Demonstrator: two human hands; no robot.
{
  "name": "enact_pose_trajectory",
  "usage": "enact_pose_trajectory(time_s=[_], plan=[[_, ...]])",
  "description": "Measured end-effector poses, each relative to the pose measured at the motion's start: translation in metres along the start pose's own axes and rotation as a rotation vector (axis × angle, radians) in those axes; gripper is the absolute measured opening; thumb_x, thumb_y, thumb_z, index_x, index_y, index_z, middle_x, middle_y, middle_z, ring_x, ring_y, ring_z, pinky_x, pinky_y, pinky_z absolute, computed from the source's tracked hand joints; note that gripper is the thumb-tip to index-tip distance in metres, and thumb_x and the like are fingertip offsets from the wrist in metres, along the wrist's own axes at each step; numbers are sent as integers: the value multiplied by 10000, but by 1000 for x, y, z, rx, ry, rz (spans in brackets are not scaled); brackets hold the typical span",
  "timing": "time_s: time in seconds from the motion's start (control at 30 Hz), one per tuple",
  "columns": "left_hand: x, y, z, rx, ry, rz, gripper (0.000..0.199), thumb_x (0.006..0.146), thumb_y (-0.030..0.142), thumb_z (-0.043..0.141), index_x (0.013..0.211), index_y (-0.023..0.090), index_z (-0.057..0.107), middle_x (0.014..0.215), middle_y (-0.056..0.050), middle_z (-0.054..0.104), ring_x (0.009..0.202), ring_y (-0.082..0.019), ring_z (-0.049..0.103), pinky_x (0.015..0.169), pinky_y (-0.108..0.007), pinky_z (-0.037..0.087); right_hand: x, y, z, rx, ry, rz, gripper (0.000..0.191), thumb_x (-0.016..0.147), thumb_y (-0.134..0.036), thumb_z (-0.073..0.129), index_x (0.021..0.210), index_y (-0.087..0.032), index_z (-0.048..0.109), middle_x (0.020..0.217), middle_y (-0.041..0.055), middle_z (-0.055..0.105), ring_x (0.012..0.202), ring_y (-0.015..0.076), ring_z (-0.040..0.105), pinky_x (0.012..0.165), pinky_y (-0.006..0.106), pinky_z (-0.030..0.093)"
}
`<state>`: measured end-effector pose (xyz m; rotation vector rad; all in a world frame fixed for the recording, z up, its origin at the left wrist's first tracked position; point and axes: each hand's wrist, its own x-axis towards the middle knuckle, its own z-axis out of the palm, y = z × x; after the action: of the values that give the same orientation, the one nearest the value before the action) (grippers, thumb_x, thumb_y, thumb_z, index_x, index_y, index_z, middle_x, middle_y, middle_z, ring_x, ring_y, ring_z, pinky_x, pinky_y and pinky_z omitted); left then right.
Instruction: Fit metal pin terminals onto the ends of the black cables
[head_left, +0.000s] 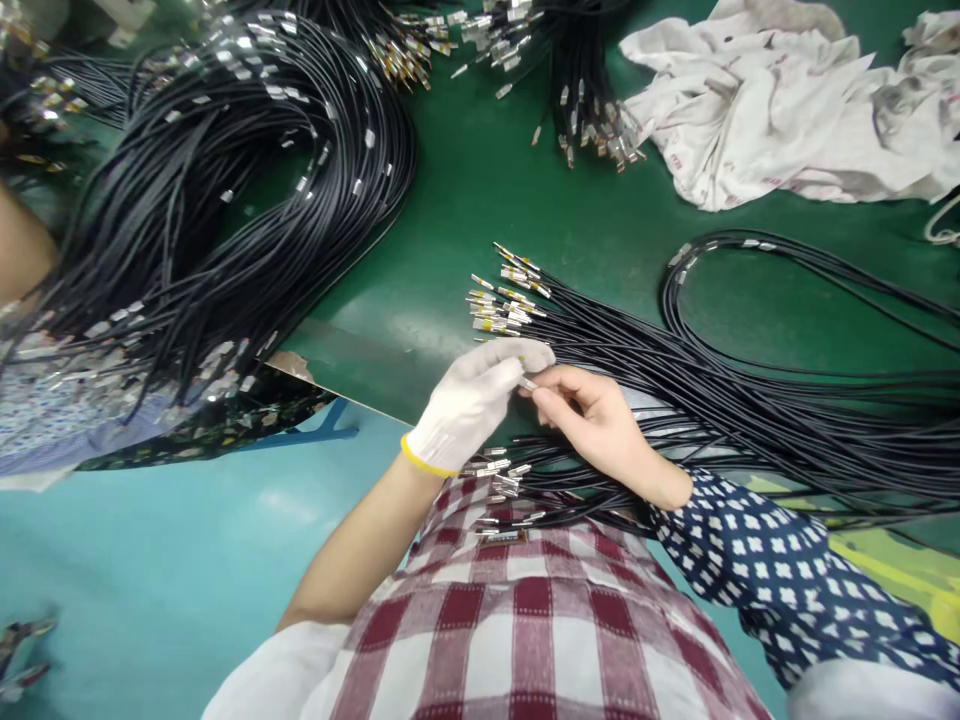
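My left hand (pixel 480 395), in a white knit glove with a yellow cuff, is closed in a pinch. Bare and also pinching, my right hand (pixel 600 420) meets it fingertip to fingertip. Between them is the small metal end of a black cable (pixel 528 384); the rest of that cable is hidden by my fingers. Just beyond my hands lies a bundle of black cables (pixel 637 350), its silver and yellow-marked connector ends (pixel 510 300) pointing left. Nearer my body, more cable ends (pixel 510 475) rest by the checked apron (pixel 525 620).
A large coil of black cables (pixel 352 120) with white tags lies at the left, near another person's arm (pixel 22 250). Further cable bundles (pixel 585 100) and a crumpled white cloth (pixel 787 110) are at the back of the green table (pixel 465 190). The table's edge runs diagonally at left.
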<state>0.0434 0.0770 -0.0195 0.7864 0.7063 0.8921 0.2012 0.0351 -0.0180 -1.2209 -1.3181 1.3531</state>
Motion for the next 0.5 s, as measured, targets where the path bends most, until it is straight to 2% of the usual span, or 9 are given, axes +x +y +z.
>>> enact_pose_trajectory(time_s=[0.13, 0.2, 0.33, 0.5], plan=[[0, -2, -2, 0, 11, 2, 144, 852, 283, 712, 921, 166, 762, 1067, -82, 704, 1037, -204, 639, 940, -300, 497, 0, -1, 1, -12, -22, -6, 164, 927, -268, 614, 799, -172, 653, 657, -18, 610, 584, 119, 525, 588, 247, 429], [3, -3, -2, -53, 21, 15, 183, 856, 330, 711, 923, 168, 764, 1037, -78, 716, 1019, -208, 656, 959, -321, 506, -1, -1, 1, -73, -76, 12, 186, 929, -270, 617, 780, -169, 661, 686, -6, 636, 615, 124, 540, 597, 245, 421], [14, -4, 3, -203, 83, -23, 362, 917, 499, 600, 892, 173, 756, 971, -75, 744, 980, -224, 699, 975, -376, 520, -4, -1, 2, -277, -238, 54, 208, 958, -274, 577, 813, -171, 685, 719, 2, 654, 631, 125, 540, 596, 245, 380], [21, -4, 14, -220, 105, -140, 697, 978, 661, 323, 810, 144, 759, 923, -119, 763, 971, -254, 719, 979, -399, 516, -4, -3, 5, -542, -261, 38, 266, 954, -267, 568, 705, -185, 615, 570, -44, 514, 518, 101, 418, 560, 257, 286]])
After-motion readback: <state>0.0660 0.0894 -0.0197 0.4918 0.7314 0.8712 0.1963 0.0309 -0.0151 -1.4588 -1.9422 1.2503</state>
